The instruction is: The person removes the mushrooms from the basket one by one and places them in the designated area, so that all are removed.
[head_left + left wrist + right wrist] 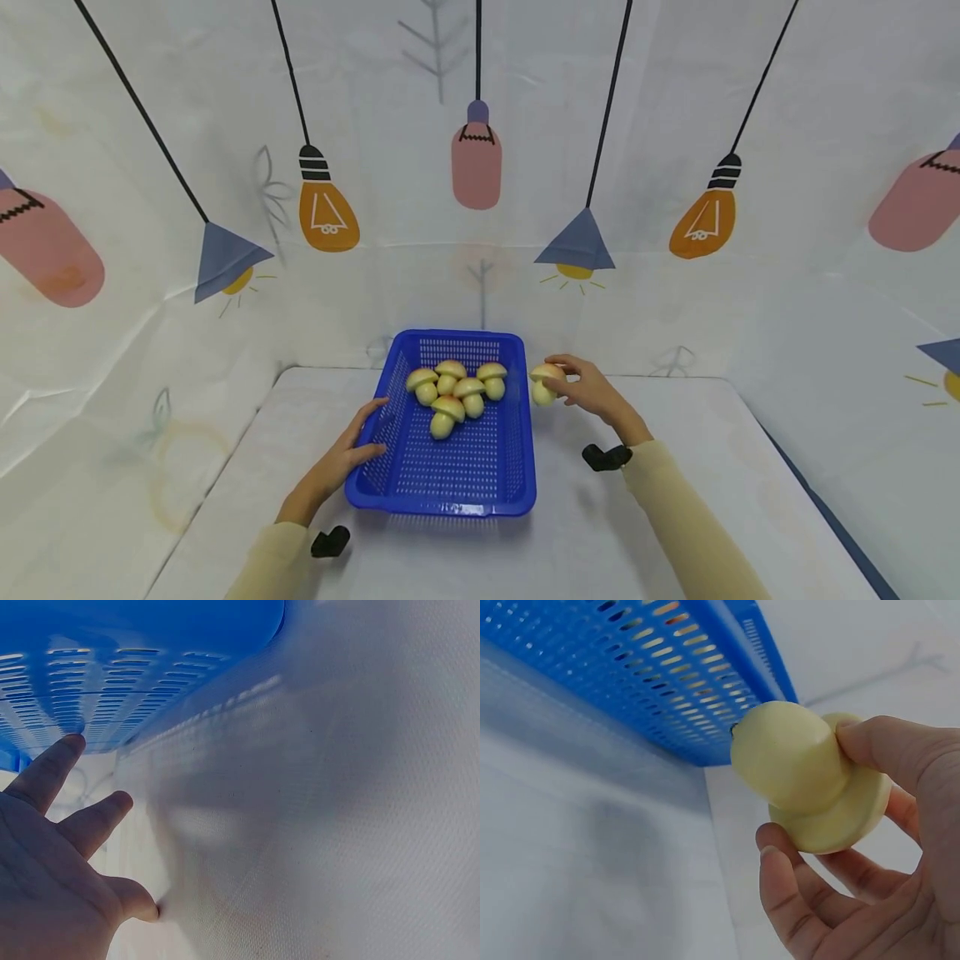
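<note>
My right hand (588,390) pinches a toy mushroom (547,385) just outside the right rim of a blue plastic basket (525,450). The right wrist view has this mushroom's pale yellow stem (787,754) turned to the camera, the thumb on one side and fingers around the cap. Several similar mushrooms (447,408) with tan-topped caps lie grouped in the back half of the basket. At the basket's left side, my left hand (341,454) rests against the rim with thumb and fingers spread. The left wrist view shows straight fingers (49,772) touching the slotted wall.
The basket stands on a white-covered table (615,517), near its back edge. Behind rises a pale wall sheet (405,275) printed with hanging lamps and bulbs. A black wrist strap piece (606,457) hangs by the right wrist, another (330,542) by the left.
</note>
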